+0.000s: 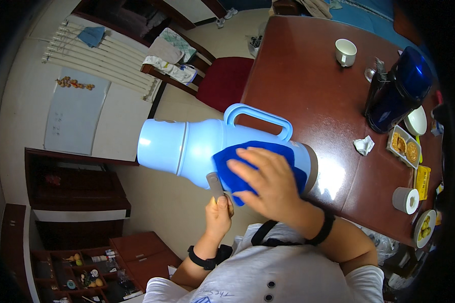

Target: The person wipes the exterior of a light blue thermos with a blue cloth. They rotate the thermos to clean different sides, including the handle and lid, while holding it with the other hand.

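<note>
A light blue thermos flask point(204, 132) lies on its side in the air in front of me, its cap end to the left and brown base to the right. One end overlaps the table edge in view; whether it touches the table I cannot tell. My left hand point(219, 216) grips the grey carrying handle point(214, 183) on the flask's near side. With fingers spread, my right hand point(267, 185) presses a dark blue cloth point(227, 163) against the flask's body. A fixed, looped side handle point(263, 113) sticks out on the far side.
On the brown table point(307, 83) stand a white cup point(345, 52), a dark blue electric pot point(400, 91), a food tray point(404, 146), a paper roll point(402, 200) and a fruit bowl point(424, 229). Crumpled tissue point(364, 145) lies there. A red-seated chair point(227, 79) adjoins the table.
</note>
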`<state>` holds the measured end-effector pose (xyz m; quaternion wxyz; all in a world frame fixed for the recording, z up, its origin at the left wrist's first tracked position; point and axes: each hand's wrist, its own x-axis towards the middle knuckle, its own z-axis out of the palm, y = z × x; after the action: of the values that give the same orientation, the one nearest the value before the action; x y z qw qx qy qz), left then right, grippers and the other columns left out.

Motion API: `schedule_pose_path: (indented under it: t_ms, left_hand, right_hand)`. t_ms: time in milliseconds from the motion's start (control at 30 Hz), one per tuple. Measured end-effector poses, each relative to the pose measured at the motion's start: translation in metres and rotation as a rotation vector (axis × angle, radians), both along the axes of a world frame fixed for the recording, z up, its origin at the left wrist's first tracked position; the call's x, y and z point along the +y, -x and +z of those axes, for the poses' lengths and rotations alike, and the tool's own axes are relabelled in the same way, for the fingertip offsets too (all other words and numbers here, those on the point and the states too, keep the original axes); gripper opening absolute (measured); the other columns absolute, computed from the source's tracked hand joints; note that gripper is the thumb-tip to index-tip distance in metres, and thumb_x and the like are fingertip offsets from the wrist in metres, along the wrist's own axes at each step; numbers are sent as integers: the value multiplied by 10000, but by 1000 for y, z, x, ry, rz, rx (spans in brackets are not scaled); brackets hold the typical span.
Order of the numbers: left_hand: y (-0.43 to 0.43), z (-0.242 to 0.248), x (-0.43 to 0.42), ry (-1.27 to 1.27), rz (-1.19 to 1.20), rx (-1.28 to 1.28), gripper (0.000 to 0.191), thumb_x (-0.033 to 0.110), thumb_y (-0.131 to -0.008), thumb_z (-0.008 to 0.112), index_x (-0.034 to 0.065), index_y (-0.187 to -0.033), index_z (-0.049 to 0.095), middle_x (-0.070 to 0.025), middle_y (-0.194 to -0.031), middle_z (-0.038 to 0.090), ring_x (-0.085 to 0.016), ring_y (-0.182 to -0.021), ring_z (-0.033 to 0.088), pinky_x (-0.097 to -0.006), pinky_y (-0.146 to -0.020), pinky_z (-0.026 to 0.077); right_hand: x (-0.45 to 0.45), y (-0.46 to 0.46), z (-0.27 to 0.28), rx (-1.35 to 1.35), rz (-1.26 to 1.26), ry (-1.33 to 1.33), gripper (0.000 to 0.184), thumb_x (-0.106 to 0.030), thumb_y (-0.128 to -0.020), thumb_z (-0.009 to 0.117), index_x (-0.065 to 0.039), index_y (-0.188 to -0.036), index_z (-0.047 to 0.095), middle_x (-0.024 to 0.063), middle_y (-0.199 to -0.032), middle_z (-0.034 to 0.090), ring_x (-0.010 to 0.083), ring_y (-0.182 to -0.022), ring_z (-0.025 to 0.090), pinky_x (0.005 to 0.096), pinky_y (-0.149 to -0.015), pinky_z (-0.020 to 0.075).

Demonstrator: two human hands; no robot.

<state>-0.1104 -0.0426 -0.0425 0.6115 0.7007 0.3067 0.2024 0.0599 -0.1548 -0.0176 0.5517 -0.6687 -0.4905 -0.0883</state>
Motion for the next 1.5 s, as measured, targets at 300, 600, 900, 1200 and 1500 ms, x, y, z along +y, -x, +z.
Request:
schedule_pose_path:
  t_ms: [300, 600, 900, 1200, 1500]
  left_hand:
    - [1, -3, 0, -47, 20, 30, 376, 367, -1014, 420, 53, -812, 466, 6, -579, 451, -62, -486, 383, -232, -449, 312]
    - [-10, 3, 12, 75, 21, -13, 392, 396, -1011, 419, 52, -824, 444, 13, -545, 379, -66, -441, 331, -239, -415, 289]
    - [-9, 1, 8, 51, 27, -27, 392, 409, -1010, 413, 64, -825, 427, 20, -533, 336, -64, -429, 287, -231, -408, 269]
    - [-25, 3, -1, -325, 25, -23, 367, 242, -960, 547, -16, -1221, 540, -84, -1139, 627, -199, -1053, 572, -340, -905, 462]
    - [-29, 14, 6, 175, 193, 30, 359, 424, -1021, 363, 110, -847, 391, 19, -542, 333, -76, -418, 289, -235, -395, 271]
  right_hand:
    - [-27, -2, -64, -136, -98, 219, 667, -338, -675, 772, -252, -1290, 531, 97, -1406, 422, 316, -1298, 375, 531, -1058, 267]
    - [-79, -22, -123, 72, -235, 340, 618, -220, -706, 730, -119, -1282, 531, 132, -1360, 461, 357, -1253, 417, 487, -1025, 322]
    - [-79, -47, -88, 671, -403, 39, 373, -142, -890, 572, -39, -1244, 516, 175, -1104, 577, 338, -1011, 567, 384, -890, 458]
    - [24, 31, -9, -27, 12, 55, 610, -423, -751, 682, -195, -1298, 540, 111, -1435, 417, 321, -1325, 364, 552, -1090, 235]
    - [-14, 7, -85, -241, -46, 284, 720, -390, -630, 787, -327, -1297, 522, 54, -1414, 428, 288, -1348, 316, 596, -1095, 229]
